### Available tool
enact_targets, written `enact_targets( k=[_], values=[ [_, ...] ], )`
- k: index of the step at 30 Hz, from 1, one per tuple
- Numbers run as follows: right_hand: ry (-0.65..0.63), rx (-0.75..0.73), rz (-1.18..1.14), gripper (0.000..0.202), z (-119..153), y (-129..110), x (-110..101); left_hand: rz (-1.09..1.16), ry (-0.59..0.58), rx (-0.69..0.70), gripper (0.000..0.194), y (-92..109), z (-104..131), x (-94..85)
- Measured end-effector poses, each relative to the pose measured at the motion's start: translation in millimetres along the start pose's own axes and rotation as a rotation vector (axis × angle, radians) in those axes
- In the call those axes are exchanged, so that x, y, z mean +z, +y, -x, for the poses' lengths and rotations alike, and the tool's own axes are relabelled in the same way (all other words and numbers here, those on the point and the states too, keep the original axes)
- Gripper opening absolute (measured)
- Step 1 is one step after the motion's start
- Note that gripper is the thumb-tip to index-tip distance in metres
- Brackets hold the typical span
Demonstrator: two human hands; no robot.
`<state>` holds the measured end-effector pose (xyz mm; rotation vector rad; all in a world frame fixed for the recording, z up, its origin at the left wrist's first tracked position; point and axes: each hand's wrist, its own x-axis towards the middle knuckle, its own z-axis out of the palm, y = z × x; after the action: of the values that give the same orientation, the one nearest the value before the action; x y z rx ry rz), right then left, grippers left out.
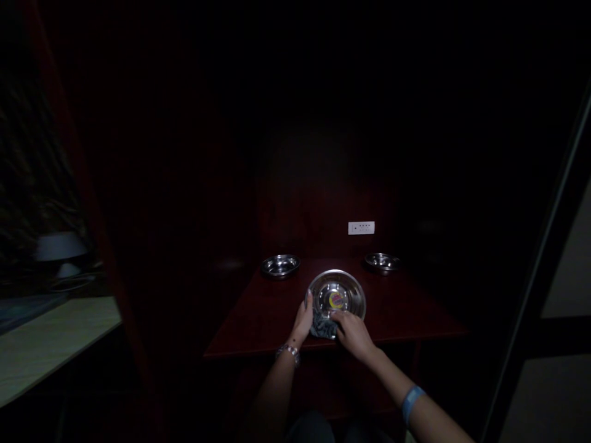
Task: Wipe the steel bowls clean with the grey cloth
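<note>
A shiny steel bowl [348, 289] with a yellow and pink sticker on its inner bottom is tilted towards me above the table's front part. My left hand [303, 320] grips its left rim, thumb over the edge. My right hand [353, 332] is closed on a dark grey cloth [323, 325], which lies against the bowl's lower inner side. The fingers under the cloth are partly hidden. Two more steel bowls stand on the table, one at the back left [281, 266] and one at the back right [381, 263].
The dark red table [249, 320] sits in a recess with dark walls. A white socket panel [361, 228] is on the back wall. To the left are a pale wooden tabletop [60, 338] and a white lamp [62, 246]. The surroundings are very dark.
</note>
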<state>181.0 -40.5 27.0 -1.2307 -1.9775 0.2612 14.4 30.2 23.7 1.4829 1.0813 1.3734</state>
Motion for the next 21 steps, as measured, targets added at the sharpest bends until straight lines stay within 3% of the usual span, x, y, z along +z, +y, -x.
enact_targets(
  k=[3, 5, 7, 10, 11, 13, 15, 19, 21],
  values=[
    [-0.012, -0.002, -0.101, 0.036, -4, 7, -17, 0.009, -0.034, -0.017, 0.068, 1, 1, 0.1],
    [0.117, 0.002, -0.281, 0.029, -10, 13, -28, 0.017, -0.011, -0.02, 0.067, 2, 1, 0.0],
    [0.397, 0.051, -0.465, 0.024, -18, 22, -36, 0.018, 0.017, -0.025, 0.065, 3, 1, -0.3],
    [0.928, 0.238, -0.626, 0.023, -28, 41, -39, 0.019, 0.034, -0.024, 0.062, 2, 0, -0.2],
    [1.058, 0.315, -0.647, 0.022, -30, 48, -37, 0.024, 0.031, -0.022, 0.062, 1, -1, 0.0],
    [1.193, 0.455, -0.683, 0.023, -32, 63, -31, 0.038, 0.022, -0.017, 0.062, -1, -2, 0.5],
    [1.189, 0.508, -0.698, 0.026, -29, 76, -22, 0.053, 0.003, -0.016, 0.063, -3, -3, 0.6],
    [0.892, 0.424, -0.634, 0.035, -23, 86, -10, 0.08, 0.076, -0.063, 0.068, -7, -5, -2.1],
    [0.833, 0.428, -0.586, 0.041, -22, 86, -10, 0.117, 0.159, -0.105, 0.073, -8, -7, -4.2]
  ],
)
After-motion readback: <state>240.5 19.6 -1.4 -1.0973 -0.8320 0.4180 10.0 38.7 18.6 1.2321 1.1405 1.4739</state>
